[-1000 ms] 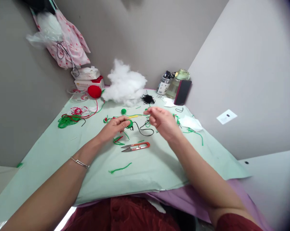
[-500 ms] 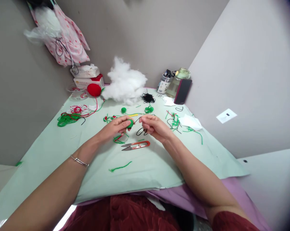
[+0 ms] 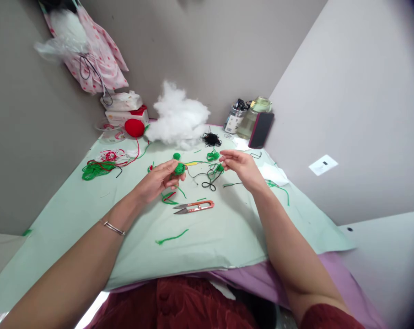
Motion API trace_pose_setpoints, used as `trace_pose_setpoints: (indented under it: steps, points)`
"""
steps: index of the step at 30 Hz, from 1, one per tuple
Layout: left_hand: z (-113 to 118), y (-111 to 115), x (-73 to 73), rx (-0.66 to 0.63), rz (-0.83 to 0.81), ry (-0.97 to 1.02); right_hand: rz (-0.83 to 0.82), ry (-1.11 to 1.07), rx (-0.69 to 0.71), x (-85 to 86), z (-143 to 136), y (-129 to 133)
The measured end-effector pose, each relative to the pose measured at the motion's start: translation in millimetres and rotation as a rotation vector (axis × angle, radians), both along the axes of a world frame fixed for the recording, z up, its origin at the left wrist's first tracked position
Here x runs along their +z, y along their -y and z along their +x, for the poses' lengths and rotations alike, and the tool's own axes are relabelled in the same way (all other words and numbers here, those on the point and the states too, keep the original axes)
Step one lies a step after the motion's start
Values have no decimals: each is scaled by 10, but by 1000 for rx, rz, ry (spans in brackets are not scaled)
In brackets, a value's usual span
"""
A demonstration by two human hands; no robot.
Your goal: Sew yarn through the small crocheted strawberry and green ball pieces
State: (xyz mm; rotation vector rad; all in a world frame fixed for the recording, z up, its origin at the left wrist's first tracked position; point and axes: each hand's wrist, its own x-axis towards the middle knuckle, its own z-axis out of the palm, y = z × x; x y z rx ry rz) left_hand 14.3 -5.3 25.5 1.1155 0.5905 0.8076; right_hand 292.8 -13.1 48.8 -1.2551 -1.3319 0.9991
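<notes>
My left hand [image 3: 160, 179] is closed around a small green crocheted ball [image 3: 180, 169], pinching it between thumb and fingers. A black yarn strand [image 3: 192, 177] trails from the ball to the right and lies in loops on the table. My right hand [image 3: 239, 165] hovers right of the ball, fingers stretched forward and apart, with no object visible in them. Below its fingertips lies a small green yarn piece [image 3: 219, 168]. Orange-handled thread snips [image 3: 194, 207] rest in front of both hands, near a green and red yarn scrap [image 3: 169, 198].
Behind the hands are white stuffing [image 3: 179, 116], a black yarn tangle [image 3: 211, 139] and another green ball [image 3: 176, 156]. Red yarn [image 3: 134, 128] and a green skein [image 3: 97, 170] lie left. A bottle [image 3: 248, 123] and phone [image 3: 261, 130] stand back right. A green strand [image 3: 172, 237] lies in front.
My right hand has moved right and slightly away from me, and its fingers have opened off the black strand. My left hand has shifted slightly left with the green ball.
</notes>
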Motion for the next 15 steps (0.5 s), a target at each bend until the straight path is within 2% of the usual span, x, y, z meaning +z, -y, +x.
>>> trace_pose_setpoints:
  steps: [4, 8, 15]
  points:
    - [14, 13, 20, 23, 39, -13, 53, -125, 39, 46, -170, 97]
    - [57, 31, 16, 57, 64, -14, 100, -77, 85, 43, -412, 260]
    - [88, 51, 16, 66, 54, -24, 429, 353, 64, -47, -634, 432]
